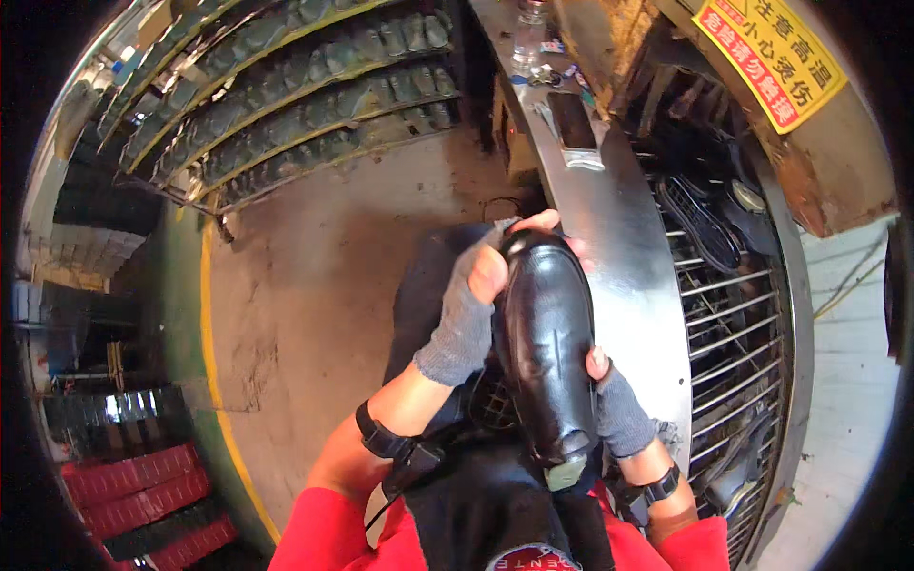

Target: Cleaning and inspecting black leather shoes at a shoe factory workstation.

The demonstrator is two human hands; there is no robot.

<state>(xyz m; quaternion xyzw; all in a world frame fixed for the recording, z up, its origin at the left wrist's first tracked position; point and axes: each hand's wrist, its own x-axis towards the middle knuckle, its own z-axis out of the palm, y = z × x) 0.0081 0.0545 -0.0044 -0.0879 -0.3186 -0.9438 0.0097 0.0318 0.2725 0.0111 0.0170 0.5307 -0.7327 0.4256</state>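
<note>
A glossy black leather shoe is held in front of my body, its long axis running away from me. A pale green block sticks out of its near end. My left hand, in a grey fingerless glove, is closed round the rounded far end, with fingertips showing on the far right side. My right hand, gloved the same way, grips the right side near the close end; its thumb shows and the other fingers are hidden. The underside of the shoe is out of sight.
A metal ledge runs along my right, with a phone and a clear bottle on it. Beyond lies a rack of metal bars carrying a dark sole. A yellow warning sign hangs above. Shelves of shoe lasts stand far left.
</note>
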